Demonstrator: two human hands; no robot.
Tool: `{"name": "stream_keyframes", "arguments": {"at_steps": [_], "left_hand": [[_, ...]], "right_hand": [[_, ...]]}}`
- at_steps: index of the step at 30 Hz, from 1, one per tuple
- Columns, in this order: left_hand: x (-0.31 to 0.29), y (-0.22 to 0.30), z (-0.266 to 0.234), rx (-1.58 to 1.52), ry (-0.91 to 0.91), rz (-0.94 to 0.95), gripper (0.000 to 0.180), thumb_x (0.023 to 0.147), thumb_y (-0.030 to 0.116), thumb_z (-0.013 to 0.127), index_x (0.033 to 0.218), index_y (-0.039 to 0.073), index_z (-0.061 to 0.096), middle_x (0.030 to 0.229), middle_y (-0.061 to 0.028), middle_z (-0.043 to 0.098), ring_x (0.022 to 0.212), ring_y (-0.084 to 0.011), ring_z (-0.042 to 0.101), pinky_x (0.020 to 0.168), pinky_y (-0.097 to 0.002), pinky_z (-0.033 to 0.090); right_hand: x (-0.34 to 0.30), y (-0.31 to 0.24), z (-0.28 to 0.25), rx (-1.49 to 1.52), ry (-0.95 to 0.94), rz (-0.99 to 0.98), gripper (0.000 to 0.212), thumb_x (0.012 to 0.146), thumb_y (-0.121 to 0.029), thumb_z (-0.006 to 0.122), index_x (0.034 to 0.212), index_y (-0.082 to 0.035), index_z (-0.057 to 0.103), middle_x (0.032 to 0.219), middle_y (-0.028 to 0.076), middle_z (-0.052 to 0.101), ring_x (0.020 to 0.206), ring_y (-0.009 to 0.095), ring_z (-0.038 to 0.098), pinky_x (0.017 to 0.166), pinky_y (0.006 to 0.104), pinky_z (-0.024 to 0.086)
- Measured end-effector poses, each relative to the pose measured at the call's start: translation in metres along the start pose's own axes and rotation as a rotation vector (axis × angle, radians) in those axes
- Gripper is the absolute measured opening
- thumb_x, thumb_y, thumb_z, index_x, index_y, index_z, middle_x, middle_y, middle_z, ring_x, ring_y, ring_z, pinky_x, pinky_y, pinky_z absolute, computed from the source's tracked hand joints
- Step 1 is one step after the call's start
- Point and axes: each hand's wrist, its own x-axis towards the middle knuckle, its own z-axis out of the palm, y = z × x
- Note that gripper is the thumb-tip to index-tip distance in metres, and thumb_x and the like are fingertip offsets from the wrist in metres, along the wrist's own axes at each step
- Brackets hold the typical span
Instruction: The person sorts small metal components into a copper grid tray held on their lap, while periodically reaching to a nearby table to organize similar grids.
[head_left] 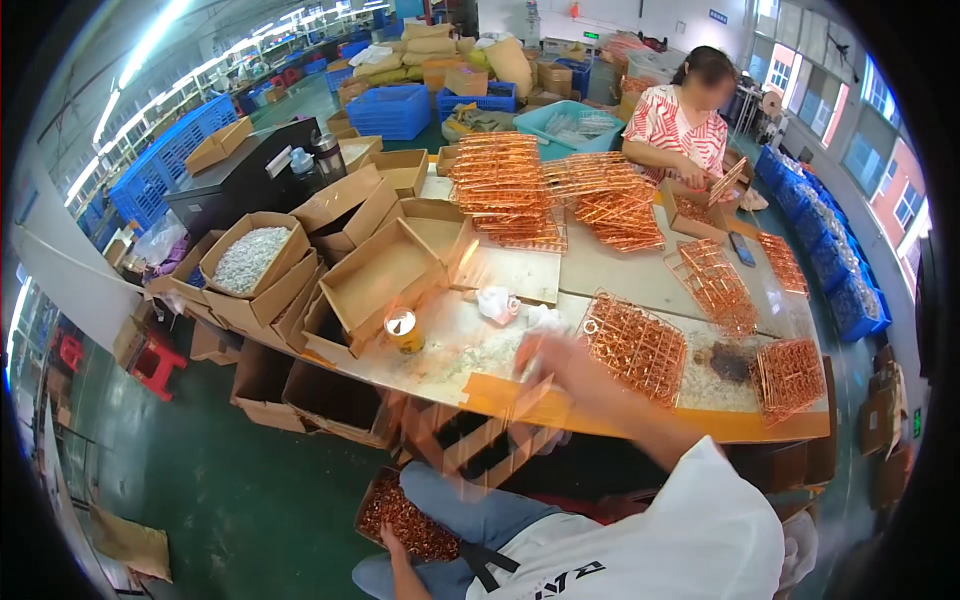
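Observation:
Over the table's front edge, my right hand [560,365] is smeared by motion. A blurred copper-coloured wire rack [465,455] hangs beside and below it, seemingly in its grip. Low down, my left hand [393,543] rests at the near edge of an open cardboard box of small copper-coloured parts [410,520] by my legs; its fingers are partly hidden there. To the right of my right hand lies a wire rack filled with copper parts [635,345]. Crumpled white tissue [497,304] and a yellow can [404,330] sit on the table to the left.
Tall stacks of copper racks [500,190] stand at the back of the table [530,275]. Cardboard boxes [385,270] crowd its left end, one with whitish pieces [252,258]. Across the table a person [685,130] handles a rack. Blue crates [835,255] line the right wall.

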Motion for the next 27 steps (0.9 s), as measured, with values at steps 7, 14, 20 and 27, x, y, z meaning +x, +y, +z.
{"name": "stream_keyframes", "arguments": {"at_steps": [7,14,20,27], "left_hand": [[-0.083,0.084,-0.003,1.529,0.21,0.259,0.054,0.079,0.026,0.056,0.125,0.004,0.037,0.136,-0.0223,0.023,0.127,-0.039,0.016,0.1,-0.0461,0.026],[-0.151,0.062,-0.089,1.946,0.426,0.568,0.038,0.084,0.03,0.05,0.117,0.01,0.051,0.128,-0.0146,0.04,0.118,-0.03,0.037,0.1,-0.0426,0.024],[-0.188,0.019,-0.127,1.197,0.188,0.301,0.039,0.088,0.027,0.046,0.114,-0.001,0.048,0.118,-0.0167,0.048,0.115,-0.0316,0.038,0.101,-0.0383,0.024],[-0.092,0.165,-0.005,0.818,0.274,0.553,0.039,0.078,0.01,0.052,0.115,-0.001,0.044,0.128,-0.023,0.031,0.119,-0.0365,0.031,0.097,-0.0443,0.028]], "right_hand": [[0.193,-0.094,-0.182,-0.137,0.493,-0.297,0.027,0.092,-0.021,0.038,0.094,0.004,0.048,0.092,0.014,0.052,0.085,0.025,0.057,0.068,0.0344,0.051],[0.214,-0.073,-0.271,-1.825,1.043,-0.284,0.051,0.077,-0.039,0.055,0.098,0.007,0.053,0.095,0.025,0.056,0.088,0.041,0.054,0.078,0.0441,0.042],[0.012,-0.032,-0.295,-1.736,0.32,0.305,0.07,0.072,-0.048,0.058,0.119,0.001,0.044,0.118,0.026,0.044,0.103,0.038,0.048,0.084,0.0422,0.041],[-0.081,0.043,-0.309,-1.623,0.414,0.226,0.059,0.062,-0.04,0.071,0.098,0.001,0.048,0.1,0.02,0.049,0.094,0.034,0.047,0.078,0.0393,0.04]]}}
